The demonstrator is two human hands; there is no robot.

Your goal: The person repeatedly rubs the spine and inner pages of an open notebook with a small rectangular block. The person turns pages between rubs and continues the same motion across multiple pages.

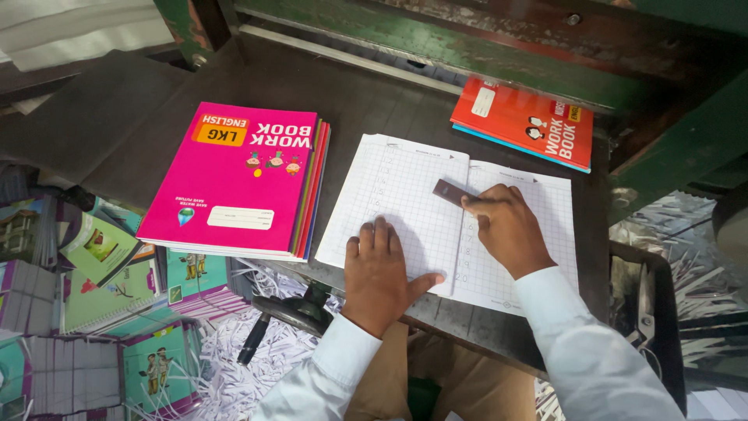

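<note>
Dark and worn, the bench (366, 93) carries a stack of workbooks with a pink cover (238, 179) at 9 o'clock and an open squared-paper booklet (405, 187) at centre. On its left page the left hand (383, 269) lies flat, fingers spread, holding nothing. At 3 o'clock the right hand (508, 228) pinches a small dark flat piece (450, 192) against the centre fold; a red workbook (523, 122) sits at 1 o'clock.

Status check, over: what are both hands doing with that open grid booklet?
Left hand flat on open grid booklet. Right hand presses small dark block along its fold. Pink workbook stack beside, apart.
</note>
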